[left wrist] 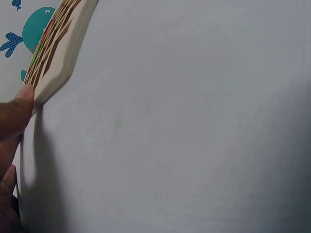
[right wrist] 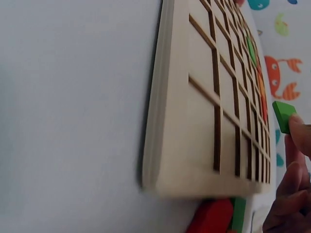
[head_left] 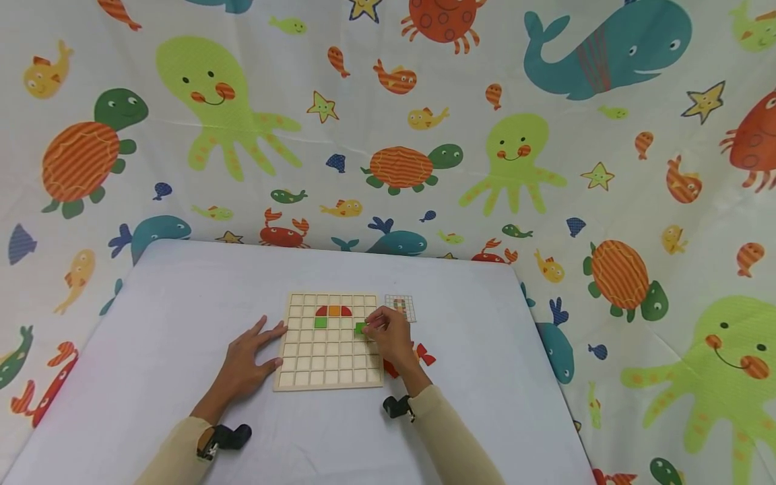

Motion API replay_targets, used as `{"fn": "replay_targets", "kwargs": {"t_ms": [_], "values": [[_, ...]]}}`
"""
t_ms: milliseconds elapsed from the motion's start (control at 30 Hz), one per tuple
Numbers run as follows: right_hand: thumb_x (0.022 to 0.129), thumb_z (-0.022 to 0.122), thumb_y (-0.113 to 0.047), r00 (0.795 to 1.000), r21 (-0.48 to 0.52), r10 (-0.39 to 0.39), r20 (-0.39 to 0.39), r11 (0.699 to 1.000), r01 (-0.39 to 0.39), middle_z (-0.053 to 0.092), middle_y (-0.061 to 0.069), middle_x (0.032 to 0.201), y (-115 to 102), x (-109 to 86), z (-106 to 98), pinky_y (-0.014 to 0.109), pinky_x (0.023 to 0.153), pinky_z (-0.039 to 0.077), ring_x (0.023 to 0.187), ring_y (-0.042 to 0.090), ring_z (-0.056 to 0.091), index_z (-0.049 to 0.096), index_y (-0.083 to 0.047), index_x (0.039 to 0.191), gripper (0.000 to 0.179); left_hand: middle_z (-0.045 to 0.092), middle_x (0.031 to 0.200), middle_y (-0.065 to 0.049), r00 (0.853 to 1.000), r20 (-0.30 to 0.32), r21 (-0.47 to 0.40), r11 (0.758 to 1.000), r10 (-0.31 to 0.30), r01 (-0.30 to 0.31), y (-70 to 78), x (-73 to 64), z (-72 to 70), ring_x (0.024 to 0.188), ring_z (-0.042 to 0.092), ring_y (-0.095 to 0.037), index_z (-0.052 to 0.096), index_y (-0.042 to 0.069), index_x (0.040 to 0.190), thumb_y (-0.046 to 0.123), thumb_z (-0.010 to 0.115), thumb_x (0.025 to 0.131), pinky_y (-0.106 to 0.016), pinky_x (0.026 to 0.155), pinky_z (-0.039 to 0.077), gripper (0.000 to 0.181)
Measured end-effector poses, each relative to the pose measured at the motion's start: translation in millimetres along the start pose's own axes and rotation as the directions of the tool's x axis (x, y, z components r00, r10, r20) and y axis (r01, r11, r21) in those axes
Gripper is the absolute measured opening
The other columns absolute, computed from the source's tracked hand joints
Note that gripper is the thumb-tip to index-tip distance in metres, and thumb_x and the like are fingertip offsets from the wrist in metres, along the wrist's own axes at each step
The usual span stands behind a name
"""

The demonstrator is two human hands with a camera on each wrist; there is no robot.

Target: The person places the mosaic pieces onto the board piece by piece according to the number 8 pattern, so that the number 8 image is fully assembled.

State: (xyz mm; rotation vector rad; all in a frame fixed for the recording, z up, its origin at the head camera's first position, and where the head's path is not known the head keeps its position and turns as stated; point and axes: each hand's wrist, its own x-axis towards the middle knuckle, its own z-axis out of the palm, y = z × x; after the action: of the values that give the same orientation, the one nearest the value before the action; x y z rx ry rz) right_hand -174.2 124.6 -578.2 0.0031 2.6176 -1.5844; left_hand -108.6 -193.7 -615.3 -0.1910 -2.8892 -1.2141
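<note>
A wooden grid board (head_left: 330,367) lies on the table in front of me. In the head view its upper cells hold a row of two rounded red pieces with an orange square (head_left: 334,310) between them. Just below the left red piece sits a green square tile (head_left: 320,322). My right hand (head_left: 392,337) pinches another green square tile (right wrist: 283,114) between thumb and fingers, over the board's right side. Along the left edge my left hand (head_left: 245,360) rests with fingers and thumb spread, the thumb (left wrist: 22,104) touching the board's side in the left wrist view.
A small printed grid card (head_left: 410,306) lies right of the board, partly behind my right hand. Loose red pieces (head_left: 426,355) lie by the board's right edge, partly covered by my forearm. In the right wrist view, a green piece (right wrist: 238,213) lies there too. A sea-animal cloth hangs behind.
</note>
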Motion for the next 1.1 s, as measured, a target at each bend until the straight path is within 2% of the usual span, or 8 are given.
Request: {"fn": "replay_targets", "kwargs": {"t_ms": [233, 500, 633, 900, 1100], "values": [[0.090, 0.086, -0.015, 1.000, -0.074, -0.008, -0.018, 0.997, 0.007, 0.072, 0.001, 0.084, -10.1, 10.9, 21.1, 0.024, 0.058, 0.045, 0.070, 0.011, 0.059, 0.075, -0.018, 0.094, 0.012, 0.047, 0.164, -0.020, 1.000, 0.000, 0.004, 1.000, 0.004, -0.004, 0.7, 0.3, -0.9, 0.158, 0.028, -0.053, 0.058, 0.012, 0.152, 0.011, 0.085, 0.087, -0.076, 0.122, 0.018, 0.070], [0.089, 0.087, -0.022, 0.995, -0.174, 0.070, -0.067, 0.981, -0.080, 0.069, -0.005, 0.077, -13.2, 19.8, 36.4, 0.029, 0.066, 0.043, 0.074, 0.010, 0.061, 0.074, -0.023, 0.089, 0.014, 0.044, 0.166, -0.022, 1.000, 0.001, 0.003, 1.000, 0.003, -0.003, 0.3, -0.4, -1.0, 0.157, 0.029, -0.054, 0.059, 0.012, 0.152, 0.011, 0.085, 0.087, -0.075, 0.121, 0.019, 0.070], [0.088, 0.088, -0.023, 0.993, -0.214, 0.082, -0.080, 0.972, -0.097, 0.069, -0.006, 0.076, -15.3, 21.2, 40.0, 0.030, 0.064, 0.042, 0.072, 0.010, 0.061, 0.073, -0.023, 0.088, 0.015, 0.044, 0.166, -0.021, 1.000, -0.002, 0.001, 1.000, 0.005, -0.005, -0.4, 0.1, -0.4, 0.158, 0.029, -0.053, 0.059, 0.013, 0.152, 0.012, 0.085, 0.087, -0.075, 0.121, 0.019, 0.070], [0.091, 0.084, -0.020, 0.997, -0.277, 0.052, -0.062, 0.959, -0.068, 0.070, -0.007, 0.077, -19.4, 20.9, 42.1, 0.029, 0.061, 0.043, 0.070, 0.008, 0.062, 0.074, -0.020, 0.089, 0.010, 0.044, 0.165, -0.023, 1.000, -0.022, 0.006, 1.000, 0.018, -0.018, -3.5, 0.3, 1.5, 0.156, 0.031, -0.054, 0.059, 0.013, 0.151, 0.012, 0.085, 0.086, -0.076, 0.120, 0.020, 0.070], [0.089, 0.084, -0.018, 0.996, -0.300, 0.054, -0.064, 0.951, -0.071, 0.069, -0.009, 0.075, -19.2, 18.8, 40.1, 0.028, 0.061, 0.043, 0.069, 0.007, 0.061, 0.079, -0.020, 0.091, 0.006, 0.045, 0.165, -0.022, 1.000, -0.015, 0.009, 1.000, 0.020, -0.020, -3.9, 0.0, 2.2, 0.156, 0.030, -0.054, 0.059, 0.013, 0.151, 0.011, 0.085, 0.087, -0.076, 0.120, 0.020, 0.070]]}}
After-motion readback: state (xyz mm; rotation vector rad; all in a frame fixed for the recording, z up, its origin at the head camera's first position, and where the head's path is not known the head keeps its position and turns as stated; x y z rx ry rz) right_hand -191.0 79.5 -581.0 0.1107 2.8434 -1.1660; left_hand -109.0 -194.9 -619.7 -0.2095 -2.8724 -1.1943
